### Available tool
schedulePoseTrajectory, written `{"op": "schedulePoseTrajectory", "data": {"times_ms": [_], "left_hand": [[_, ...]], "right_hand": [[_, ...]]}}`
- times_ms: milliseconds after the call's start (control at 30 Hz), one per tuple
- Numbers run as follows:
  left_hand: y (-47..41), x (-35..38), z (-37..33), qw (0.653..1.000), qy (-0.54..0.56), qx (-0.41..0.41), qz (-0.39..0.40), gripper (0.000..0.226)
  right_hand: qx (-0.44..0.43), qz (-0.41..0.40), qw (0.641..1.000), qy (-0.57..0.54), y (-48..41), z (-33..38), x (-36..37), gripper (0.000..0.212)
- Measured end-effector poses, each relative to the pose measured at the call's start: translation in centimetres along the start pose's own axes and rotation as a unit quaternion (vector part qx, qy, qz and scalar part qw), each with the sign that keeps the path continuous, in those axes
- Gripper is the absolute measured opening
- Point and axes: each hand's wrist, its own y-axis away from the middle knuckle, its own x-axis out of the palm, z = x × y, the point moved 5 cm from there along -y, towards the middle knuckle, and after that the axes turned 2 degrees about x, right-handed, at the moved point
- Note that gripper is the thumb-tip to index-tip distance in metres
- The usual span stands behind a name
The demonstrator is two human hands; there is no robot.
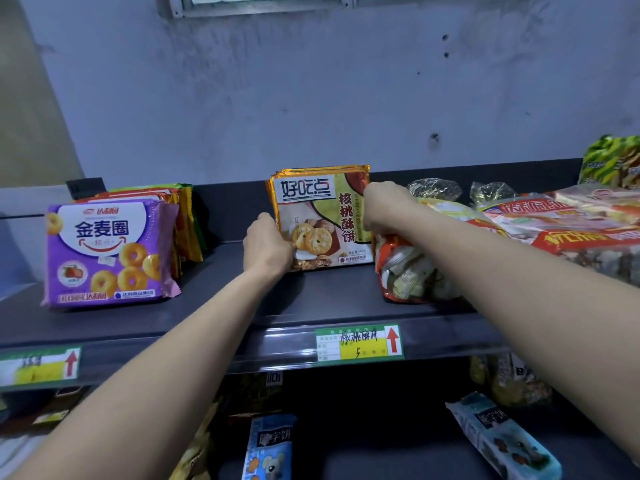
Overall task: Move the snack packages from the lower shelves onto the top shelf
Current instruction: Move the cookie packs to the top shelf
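Propping cookie packs (320,216) upright on top shelf (311,299) | left hand (268,245) + right hand (384,206) gripping edges | could flop forward once released

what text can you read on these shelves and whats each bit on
"达利园" and "金麦圈": purple pack, on the left.
"好吃点" and "核桃酥饼": gold pack, in the middle.
"达利园": red-printed bag, on the right.
"5", handwritten: green price tag; its other writing is too scrawled to be sure.
"字饼": blue pack, bottom middle.
Left price tag: too blurred to read.
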Motion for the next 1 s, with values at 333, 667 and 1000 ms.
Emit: {"op": "schedulePoseTrajectory", "data": {"times_ms": [333, 667, 1000], "left_hand": [[1.0, -2.0, 0.1, 0.999, -0.024, 0.034, 0.009, 0.04], [12.0, -8.1, 0.3, 0.983, 0.044, 0.171, 0.046, 0.015], [21.1, -4.4, 10.9, 0.97, -0.016, 0.08, 0.227, 0.009]], "right_hand": [[-0.068, -0.102, 0.992, -0.018, 4.7, 3.0, -2.1, 0.014], [-0.16, -0.096, 0.977, -0.107, 15.5, 4.9, 0.0, 0.022], [-0.107, 0.095, 0.981, -0.127, 24.5, 6.6, 11.0, 0.021]]}}
